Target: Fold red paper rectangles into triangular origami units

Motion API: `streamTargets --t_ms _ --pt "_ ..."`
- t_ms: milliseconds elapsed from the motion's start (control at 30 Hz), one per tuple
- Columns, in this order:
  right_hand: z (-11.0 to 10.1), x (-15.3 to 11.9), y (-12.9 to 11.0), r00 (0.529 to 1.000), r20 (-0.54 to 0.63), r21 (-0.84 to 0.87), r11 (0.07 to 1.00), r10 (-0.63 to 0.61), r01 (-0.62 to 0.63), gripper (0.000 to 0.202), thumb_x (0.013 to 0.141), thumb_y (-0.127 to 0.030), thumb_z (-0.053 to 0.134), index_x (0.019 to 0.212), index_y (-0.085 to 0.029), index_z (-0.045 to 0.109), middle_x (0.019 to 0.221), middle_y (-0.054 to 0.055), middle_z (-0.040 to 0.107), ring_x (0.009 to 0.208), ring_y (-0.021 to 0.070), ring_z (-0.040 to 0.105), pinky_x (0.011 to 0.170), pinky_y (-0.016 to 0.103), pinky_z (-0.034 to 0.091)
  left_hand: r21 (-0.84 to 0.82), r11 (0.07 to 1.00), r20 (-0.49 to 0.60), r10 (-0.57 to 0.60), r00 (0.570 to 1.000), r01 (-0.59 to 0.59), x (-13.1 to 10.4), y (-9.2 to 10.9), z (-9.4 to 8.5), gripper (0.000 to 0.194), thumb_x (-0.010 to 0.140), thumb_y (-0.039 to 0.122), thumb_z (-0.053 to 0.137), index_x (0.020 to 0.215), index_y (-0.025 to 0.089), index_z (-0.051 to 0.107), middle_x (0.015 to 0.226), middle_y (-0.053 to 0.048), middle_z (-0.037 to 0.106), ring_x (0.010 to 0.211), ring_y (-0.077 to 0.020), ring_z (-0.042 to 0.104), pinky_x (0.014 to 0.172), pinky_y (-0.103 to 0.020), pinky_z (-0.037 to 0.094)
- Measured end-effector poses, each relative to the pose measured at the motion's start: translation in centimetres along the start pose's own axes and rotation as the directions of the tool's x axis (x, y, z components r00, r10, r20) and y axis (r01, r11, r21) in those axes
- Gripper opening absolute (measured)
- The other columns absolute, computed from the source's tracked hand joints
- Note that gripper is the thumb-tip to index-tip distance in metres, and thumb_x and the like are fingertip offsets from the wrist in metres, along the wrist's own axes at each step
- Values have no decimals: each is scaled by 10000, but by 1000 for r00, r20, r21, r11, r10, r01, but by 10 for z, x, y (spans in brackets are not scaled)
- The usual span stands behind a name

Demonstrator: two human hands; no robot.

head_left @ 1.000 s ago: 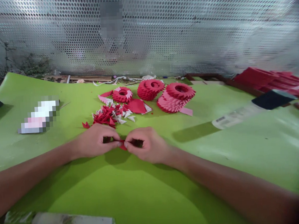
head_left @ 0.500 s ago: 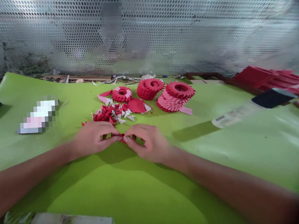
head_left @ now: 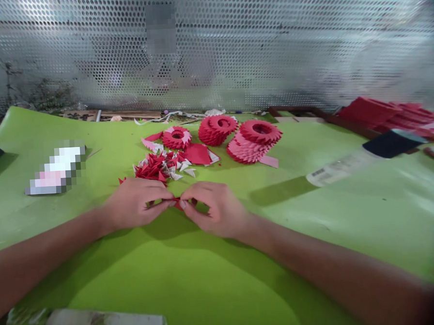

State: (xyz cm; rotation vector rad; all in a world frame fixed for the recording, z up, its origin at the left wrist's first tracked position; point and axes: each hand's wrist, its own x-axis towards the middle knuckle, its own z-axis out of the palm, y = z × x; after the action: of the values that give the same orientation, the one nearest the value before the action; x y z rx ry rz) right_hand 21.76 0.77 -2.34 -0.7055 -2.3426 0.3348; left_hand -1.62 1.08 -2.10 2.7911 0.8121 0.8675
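Between the fingertips of both hands is a small folded piece of red paper (head_left: pixel 178 203), mostly covered by the fingers. My left hand (head_left: pixel 141 201) pinches its left end, and my right hand (head_left: pixel 214 206) pinches the right end. Just beyond my left hand lies a heap of small folded red and white paper triangles (head_left: pixel 153 167). A flat red paper piece (head_left: pixel 197 154) rests beside the heap. Behind it stand a low red-and-pink paper ring (head_left: pixel 177 137), a red ring stack (head_left: pixel 218 130) and a taller pink-and-red ring stack (head_left: pixel 254 141), all with toothed edges.
A clear bottle with a black cap (head_left: pixel 348 163) lies at the right. Red paper stacks (head_left: pixel 378 115) sit at the far right. A pixelated flat object (head_left: pixel 55 170) lies on the left. Worn white tape (head_left: pixel 105 321) crosses the green mat (head_left: pixel 194 290) in front. Perforated metal sheeting (head_left: pixel 233 50) stands behind.
The red paper shows slightly more of its lower point below the fingers. Both hands keep their pinch in nearly the same place; the rest stays put.
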Motion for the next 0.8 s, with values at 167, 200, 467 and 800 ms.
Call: streamTargets --t_ms 167,200,467,800 --pt "0 0 2 1000 5 1 1000 -18 18 131 918 -184 601 865 -151 715 767 34 751 632 127 636 600 244 485 -81 996 -11 -46 999 45 1 0 0 204 968 185 580 899 177 772 832 -38 792 669 -118 709 595 -208 565" --pt "0 1 2 1000 6 0 1000 -18 18 132 922 -188 601 864 -152 715 765 32 750 630 126 634 597 243 482 -84 995 -10 -49 999 48 1 0 0 202 967 183 583 896 176 772 828 -36 792 664 -118 709 592 -209 565" --pt "1 0 0 999 -15 -52 998 -41 40 150 939 -202 596 853 -160 711 755 33 748 627 130 626 595 251 472 -71 997 -25 -30 999 28 1 2 2 172 955 178 612 899 171 774 816 -30 791 667 -123 705 610 -217 558" --pt "1 -1 2 999 -5 -66 997 -42 42 155 937 -209 596 846 -174 716 770 29 766 640 137 646 614 264 493 -24 999 2 -27 1000 27 0 2 2 190 963 197 594 912 179 776 819 -27 789 665 -125 701 608 -220 542"
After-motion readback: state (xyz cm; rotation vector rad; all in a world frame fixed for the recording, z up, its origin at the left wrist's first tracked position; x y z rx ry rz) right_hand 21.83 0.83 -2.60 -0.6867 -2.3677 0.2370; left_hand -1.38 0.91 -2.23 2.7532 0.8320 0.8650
